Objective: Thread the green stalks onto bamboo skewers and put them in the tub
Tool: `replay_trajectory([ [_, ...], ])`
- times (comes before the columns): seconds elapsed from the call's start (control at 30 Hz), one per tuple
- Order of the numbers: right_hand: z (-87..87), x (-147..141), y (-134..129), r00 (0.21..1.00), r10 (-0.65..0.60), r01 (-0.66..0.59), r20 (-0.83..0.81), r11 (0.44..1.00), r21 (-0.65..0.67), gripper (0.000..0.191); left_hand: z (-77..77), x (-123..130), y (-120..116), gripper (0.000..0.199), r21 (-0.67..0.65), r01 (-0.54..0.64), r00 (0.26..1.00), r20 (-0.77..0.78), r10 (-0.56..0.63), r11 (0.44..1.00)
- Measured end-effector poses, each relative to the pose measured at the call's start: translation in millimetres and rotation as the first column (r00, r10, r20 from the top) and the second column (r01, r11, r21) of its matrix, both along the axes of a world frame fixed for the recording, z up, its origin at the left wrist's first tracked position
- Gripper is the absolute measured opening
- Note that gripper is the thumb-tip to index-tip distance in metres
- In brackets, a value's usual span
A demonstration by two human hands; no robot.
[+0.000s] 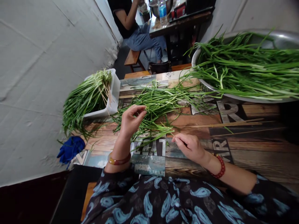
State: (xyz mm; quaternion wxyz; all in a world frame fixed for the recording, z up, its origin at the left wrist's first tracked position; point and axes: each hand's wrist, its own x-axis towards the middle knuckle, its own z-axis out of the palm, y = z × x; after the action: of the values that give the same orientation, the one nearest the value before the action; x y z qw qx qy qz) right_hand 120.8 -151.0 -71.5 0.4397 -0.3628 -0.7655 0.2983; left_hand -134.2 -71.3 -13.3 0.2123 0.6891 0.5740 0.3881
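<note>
A loose pile of long green chives (pixel 158 101) lies across the wood-patterned table in front of me. My left hand (pixel 132 121) is over the near left part of the pile, thumb and forefinger pinched together. Whatever is between those fingertips is too small to make out. To the right, my right hand (pixel 190 147) is closed in a pinch beside the pale ends of some chives. Its curled fingers hide what they grip, if anything. Several thin bamboo skewers (pixel 224 125) lie on the table beyond my right hand.
A white plastic tray (pixel 114 93) at the left holds chives with skewers through their pale ends. A large metal basin (pixel 197 57) heaped with chives stands at the right. Blue gloves (pixel 71 149) lie by the wall. Behind, a person (pixel 137 34) sits at another table with a bottle (pixel 162 14).
</note>
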Motion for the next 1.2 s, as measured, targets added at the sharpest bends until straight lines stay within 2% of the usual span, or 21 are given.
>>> replay_trajectory([
  [0.07, -1.0, -1.0, -0.1, 1.0, 0.002, -0.002, -0.006, 1.0, -0.009, 0.023, 5.7, -10.0, -2.7, 0.018, -0.044, 0.087, 0.975, -0.202, -0.094, 0.995],
  [0.13, -0.5, -1.0, 0.3, 1.0, 0.002, -0.002, -0.014, 1.0, -0.019, 0.023, 9.8, -21.5, -8.0, 0.018, -0.129, 0.113, 0.888, -0.432, -0.158, 0.985],
  [0.2, 0.7, -0.5, 0.6, 1.0, 0.007, -0.007, -0.018, 1.0, -0.024, 0.023, 12.3, -31.8, -13.4, 0.018, -0.177, 0.039, 0.742, -0.654, -0.147, 0.983],
  [0.27, 1.3, 0.3, 0.8, 1.0, 0.008, -0.009, -0.018, 1.0, -0.029, 0.023, 13.2, -36.5, -15.6, 0.02, -0.138, -0.033, 0.626, -0.775, -0.087, 0.99],
  [0.3, 1.1, 0.6, 0.9, 1.0, 0.006, -0.007, -0.018, 0.999, -0.032, 0.022, 12.8, -35.7, -14.4, 0.022, -0.099, -0.037, 0.621, -0.782, -0.055, 0.994],
  [0.37, -0.1, 1.2, 1.5, 1.0, -0.004, 0.003, -0.015, 0.999, -0.037, 0.021, 9.6, -27.8, -5.9, 0.027, -0.021, 0.029, 0.695, -0.718, -0.035, 0.999],
  [0.4, -0.8, 1.3, 1.9, 1.0, -0.01, 0.009, -0.012, 0.999, -0.04, 0.021, 6.6, -21.5, 1.4, 0.027, 0.01, 0.077, 0.741, -0.67, -0.051, 0.997],
  [0.47, -2.2, 1.5, 3.1, 1.0, -0.019, 0.019, -0.002, 0.999, -0.046, 0.02, -1.1, -7.5, 19.9, 0.026, 0.032, 0.168, 0.774, -0.623, -0.111, 0.985],
  [0.6, -2.3, 1.4, 5.8, 1.0, -0.024, 0.025, 0.008, 0.999, -0.047, 0.021, -17.0, 11.7, 54.0, 0.022, 0.06, 0.169, 0.746, -0.66, -0.088, 0.984],
  [0.77, -0.6, 2.3, 8.0, 0.999, -0.044, 0.044, -0.004, 0.997, -0.064, 0.022, -31.2, 10.6, 65.7, 0.017, 0.046, 0.153, 0.74, -0.667, -0.084, 0.987],
  [0.83, -0.3, 3.1, 8.3, 0.999, -0.046, 0.046, 0.006, 0.996, -0.082, 0.022, -34.0, 8.1, 64.9, 0.017, 0.076, 0.138, 0.778, -0.625, -0.061, 0.988],
  [0.9, 0.1, 3.6, 8.3, 0.999, -0.044, 0.046, 0.02, 0.994, -0.101, 0.022, -32.8, 7.9, 63.1, 0.018, 0.123, 0.124, 0.849, -0.527, -0.041, 0.985],
  [1.03, 2.4, 3.6, 8.0, 0.998, -0.053, 0.057, 0.036, 0.992, -0.115, 0.024, -16.1, 19.8, 52.2, 0.012, 0.152, 0.11, 0.982, -0.171, -0.083, 0.982],
  [1.1, 4.0, 3.6, 7.9, 0.998, -0.055, 0.058, 0.032, 0.992, -0.11, 0.025, -6.4, 31.5, 40.9, 0.01, 0.051, 0.113, 0.992, 0.054, -0.116, 0.992],
  [1.2, 5.9, 4.1, 7.0, 0.998, -0.052, 0.053, 0.021, 0.994, -0.098, 0.023, -2.6, 50.5, 19.4, 0.012, -0.214, 0.191, 0.93, 0.352, -0.107, 0.958],
])
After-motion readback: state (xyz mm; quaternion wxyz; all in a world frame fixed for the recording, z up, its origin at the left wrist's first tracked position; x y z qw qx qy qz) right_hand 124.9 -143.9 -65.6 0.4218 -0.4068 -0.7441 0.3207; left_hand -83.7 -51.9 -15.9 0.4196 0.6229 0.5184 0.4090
